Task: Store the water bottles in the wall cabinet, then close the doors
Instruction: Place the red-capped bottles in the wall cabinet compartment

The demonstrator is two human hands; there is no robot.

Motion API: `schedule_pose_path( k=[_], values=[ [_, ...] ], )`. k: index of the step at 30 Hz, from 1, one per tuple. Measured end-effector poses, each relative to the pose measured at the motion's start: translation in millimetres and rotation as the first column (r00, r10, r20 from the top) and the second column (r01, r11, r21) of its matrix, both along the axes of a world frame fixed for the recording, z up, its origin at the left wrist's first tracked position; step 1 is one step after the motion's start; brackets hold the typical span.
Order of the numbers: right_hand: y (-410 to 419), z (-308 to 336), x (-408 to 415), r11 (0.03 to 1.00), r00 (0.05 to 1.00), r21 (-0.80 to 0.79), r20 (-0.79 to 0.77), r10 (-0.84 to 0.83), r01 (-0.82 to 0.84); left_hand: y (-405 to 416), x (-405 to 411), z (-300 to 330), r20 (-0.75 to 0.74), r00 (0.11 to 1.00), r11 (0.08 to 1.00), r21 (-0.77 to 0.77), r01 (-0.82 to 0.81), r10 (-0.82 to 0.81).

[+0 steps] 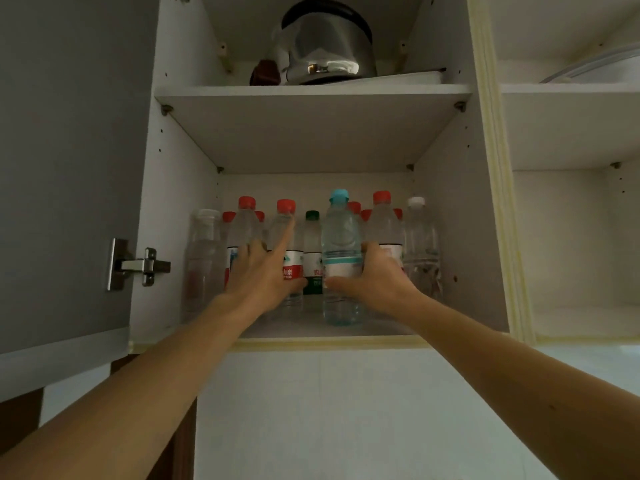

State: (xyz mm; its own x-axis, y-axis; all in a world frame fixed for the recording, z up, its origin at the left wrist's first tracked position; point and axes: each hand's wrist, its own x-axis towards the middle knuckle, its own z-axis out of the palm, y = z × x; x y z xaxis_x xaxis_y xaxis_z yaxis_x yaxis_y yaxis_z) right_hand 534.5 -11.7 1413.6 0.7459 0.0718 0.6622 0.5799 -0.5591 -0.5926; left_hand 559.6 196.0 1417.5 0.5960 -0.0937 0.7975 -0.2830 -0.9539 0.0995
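Lower shelf (311, 329): bottles crowded upright. Right hand (375, 277) fingers wrap the blue-capped bottle (341, 258), seating it near-centre. Left hand (265, 271), fingers extended, steadies a red-capped bottle (289, 244).

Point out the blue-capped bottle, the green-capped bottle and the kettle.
blue-capped bottle (337, 233): head view, on its clear shoulder below the cap.
green-capped bottle (312, 215): head view, on its cap.
kettle (329, 46): head view, on its shiny body.

Bottles (384, 230) crowd the cabinet's lower shelf (381, 329); kettle (325, 46) on the upper shelf (311, 93). My left hand (263, 271) left of my right hand (377, 275), door (65, 168) far left.
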Motion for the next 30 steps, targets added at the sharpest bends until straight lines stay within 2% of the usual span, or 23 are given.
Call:
schedule_pose_path(
  k=[3,8,12,17,23,30],
  values=[
    [10,3,10,0.999,0.999,-0.014,-0.031,0.033,-0.033,14,4,-2,0.081,0.994,0.993,0.088,-0.081,0.074],
    [16,8,24,0.994,0.993,-0.052,-0.071,0.091,-0.094,29,8,-9,0.098,0.995,0.987,0.161,-0.026,0.010],
    [22,12,31,0.990,0.986,-0.066,-0.117,0.116,-0.124,34,10,-9,0.082,0.997,0.984,0.176,-0.013,-0.002],
    [29,17,37,0.989,0.979,-0.062,-0.164,0.120,-0.131,35,15,-10,0.080,0.995,0.979,0.192,-0.070,0.056],
    [36,15,49,0.982,0.972,-0.054,-0.166,0.169,-0.180,36,18,-12,0.100,0.993,0.978,0.188,-0.087,0.069],
    [46,17,54,0.985,0.973,-0.074,-0.185,0.141,-0.156,35,23,-13,0.126,0.987,0.973,0.193,-0.128,0.105]
  ],
)
